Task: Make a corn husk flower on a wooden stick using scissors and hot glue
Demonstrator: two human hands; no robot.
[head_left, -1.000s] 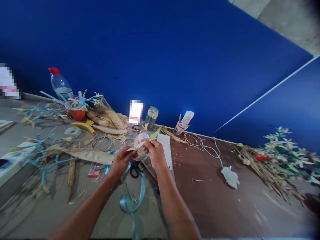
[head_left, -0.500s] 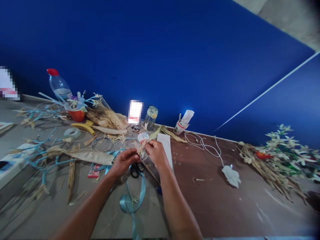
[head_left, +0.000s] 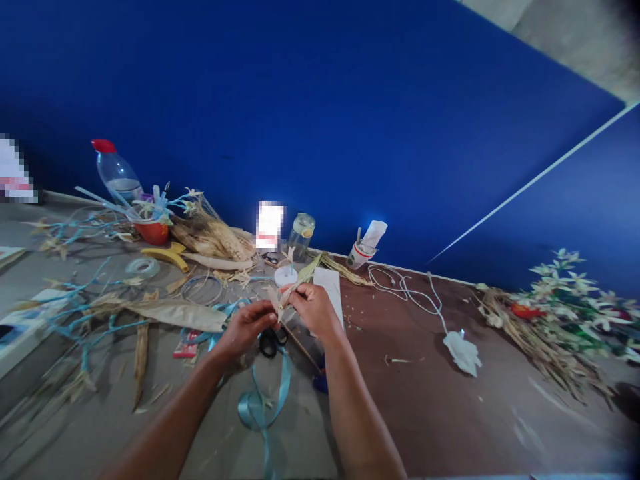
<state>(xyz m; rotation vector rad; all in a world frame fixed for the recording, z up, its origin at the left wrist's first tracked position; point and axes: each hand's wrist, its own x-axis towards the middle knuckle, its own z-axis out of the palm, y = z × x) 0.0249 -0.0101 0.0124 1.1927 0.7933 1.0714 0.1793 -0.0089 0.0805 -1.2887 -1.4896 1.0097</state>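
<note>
A small pale flower of dried husk (head_left: 279,305) is between my two hands, above the middle of the table. My left hand (head_left: 250,328) pinches it low down, thumb and fingertips together. From the other side my right hand (head_left: 316,308) has its fingers closed at the petals; its fingertips are partly hidden. Under my hands lie black-handled scissors (head_left: 269,343) and a thin stick (head_left: 303,347) with a dark blue end. A roll of light blue ribbon (head_left: 250,408) lies nearer to me, its tail running to the table edge.
Dried husks (head_left: 215,233) and a red cup (head_left: 151,231) of blue stems lie at the back left, by a red-capped bottle (head_left: 117,177). A glass jar (head_left: 302,233), a white cup (head_left: 361,253) and a white cable (head_left: 400,287) are behind. White flowers (head_left: 570,287) stand far right.
My right hand has shifted slightly at the petals, and the flower has turned a little, showing more of its petals. My left hand has hardly moved.
</note>
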